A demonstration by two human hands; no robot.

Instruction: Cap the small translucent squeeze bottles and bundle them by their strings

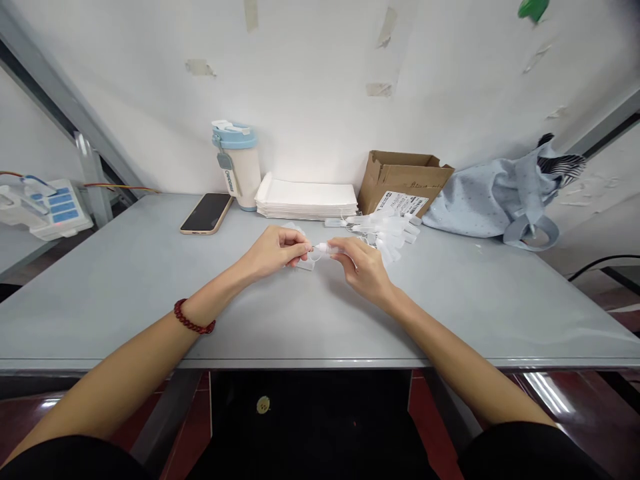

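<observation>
Above the middle of the grey table (310, 320), both hands meet at a small translucent plastic tube with a white tip (322, 247). My right hand (364, 267) has its thumb and fingers closed around the tube's body, hiding most of it. My left hand (280, 252) pinches at the end of the white tip; whatever thin piece lies between those fingertips is too small to name. Partly behind the left fingers are more clear plastic pieces (306, 265). Just beyond the right hand lies a loose pile of similar translucent pieces (390, 230), some with thin loops.
At the back stand a cream tumbler with blue lid (245, 170), a stack of white envelopes (307, 199) and an open cardboard box (400, 180). A phone (206, 213) lies left, a light blue cloth bag (480, 197) right. A power strip (55, 207) sits far left.
</observation>
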